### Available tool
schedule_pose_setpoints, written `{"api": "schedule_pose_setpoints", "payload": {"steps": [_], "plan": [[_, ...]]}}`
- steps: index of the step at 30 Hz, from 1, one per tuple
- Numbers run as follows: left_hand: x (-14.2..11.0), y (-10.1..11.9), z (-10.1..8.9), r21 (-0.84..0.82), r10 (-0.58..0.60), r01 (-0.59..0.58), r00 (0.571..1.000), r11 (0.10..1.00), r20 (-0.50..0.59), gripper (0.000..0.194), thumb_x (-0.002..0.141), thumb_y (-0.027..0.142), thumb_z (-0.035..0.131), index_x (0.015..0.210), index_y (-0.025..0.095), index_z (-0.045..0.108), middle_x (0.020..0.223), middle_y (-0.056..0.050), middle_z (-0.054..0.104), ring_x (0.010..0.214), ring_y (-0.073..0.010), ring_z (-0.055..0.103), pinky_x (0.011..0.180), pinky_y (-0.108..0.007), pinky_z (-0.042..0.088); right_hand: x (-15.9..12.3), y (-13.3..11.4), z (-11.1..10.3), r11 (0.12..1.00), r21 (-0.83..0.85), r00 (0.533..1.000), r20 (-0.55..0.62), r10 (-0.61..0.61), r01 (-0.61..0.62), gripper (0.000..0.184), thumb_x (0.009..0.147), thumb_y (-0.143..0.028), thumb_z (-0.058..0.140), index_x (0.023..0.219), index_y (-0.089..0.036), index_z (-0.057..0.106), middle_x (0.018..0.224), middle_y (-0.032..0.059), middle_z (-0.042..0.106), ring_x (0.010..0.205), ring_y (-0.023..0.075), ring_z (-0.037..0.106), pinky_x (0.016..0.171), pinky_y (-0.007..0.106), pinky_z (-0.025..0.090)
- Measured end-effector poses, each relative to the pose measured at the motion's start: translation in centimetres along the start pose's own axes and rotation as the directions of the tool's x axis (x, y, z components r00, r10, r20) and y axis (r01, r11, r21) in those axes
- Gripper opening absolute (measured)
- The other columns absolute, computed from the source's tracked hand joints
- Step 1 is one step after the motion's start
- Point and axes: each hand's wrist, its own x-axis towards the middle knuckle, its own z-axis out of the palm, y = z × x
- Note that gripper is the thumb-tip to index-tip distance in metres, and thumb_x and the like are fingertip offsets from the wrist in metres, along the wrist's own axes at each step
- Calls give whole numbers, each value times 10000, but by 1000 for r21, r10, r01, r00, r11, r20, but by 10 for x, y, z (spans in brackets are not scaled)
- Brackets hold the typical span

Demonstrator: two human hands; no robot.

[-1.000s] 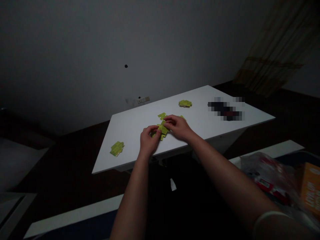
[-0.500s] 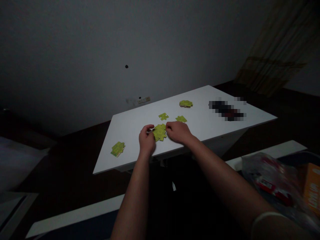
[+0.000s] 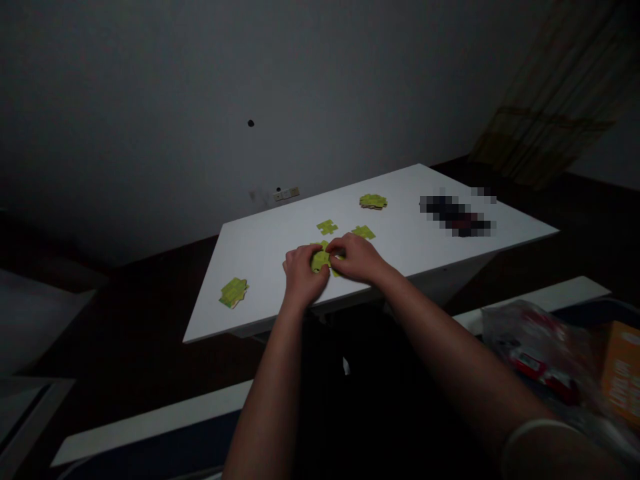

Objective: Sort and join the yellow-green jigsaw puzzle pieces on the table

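Green cardboard jigsaw clump [image 3: 321, 261] clasped in left hand [image 3: 304, 273] and right hand [image 3: 357, 259], two loose pieces [image 3: 327, 227] and two stacks [image 3: 373, 201] left apart on the white tabletop [image 3: 265, 247].

The left hand [image 3: 304, 272] and right hand [image 3: 359, 259] press together on a cluster of green jigsaw pieces [image 3: 321, 261] on a white desk [image 3: 260, 280]; loose pieces [image 3: 327, 227] and stacked clumps [image 3: 373, 201] lie nearby.

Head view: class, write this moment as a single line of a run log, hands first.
left hand: on green jigsaw pieces | right hand: on same pieces | nearby: loose jigsaw piece, stacked jigsaw pieces | surface: white table
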Motion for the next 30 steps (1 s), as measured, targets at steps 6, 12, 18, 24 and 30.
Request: {"api": "schedule_pose_setpoints", "payload": {"steps": [6,12,18,24,30], "plan": [[0,-2,-3,-53,-10,9,1000,999,-26,475,792,77,823,1216,287,782,1261,-99,785,1253,-370,648,1199,-628,469,2,6,1,998,68,1000,-14,0,1,261,901,-219,709,1076,-260,898,989,117,815,971,306,694,920,454,501],[2,-8,-2,-202,-32,23,999,979,-42,420,904,119,739,1295,273,748,1327,-93,782,1249,-311,710,1196,-556,530,2,2,-5,985,169,1000,-15,20,-17,214,930,-219,722,1072,-265,875,1058,99,842,996,293,730,927,441,526],[4,-9,-2,-279,-93,71,993,958,-66,314,939,151,733,1240,234,753,1274,-109,795,1197,-277,738,1140,-505,580,0,0,-8,947,319,999,-24,43,-33,134,945,-255,759,1046,-261,846,1031,74,855,984,275,776,970,454,566],[5,-12,-2,-276,-97,70,992,959,-87,260,940,174,757,1193,233,769,1228,-99,808,1158,-266,747,1107,-487,593,-2,1,-7,932,363,998,-51,34,-13,134,947,-254,747,1041,-262,842,1024,73,851,965,275,783,937,450,588],[5,-13,-1,-273,-115,89,990,958,-83,249,947,175,748,1190,229,770,1229,-105,805,1156,-268,746,1101,-485,587,-1,2,-5,933,357,999,-21,45,-34,134,953,-257,750,1052,-253,839,1009,68,854,948,259,783,932,431,596]]}}
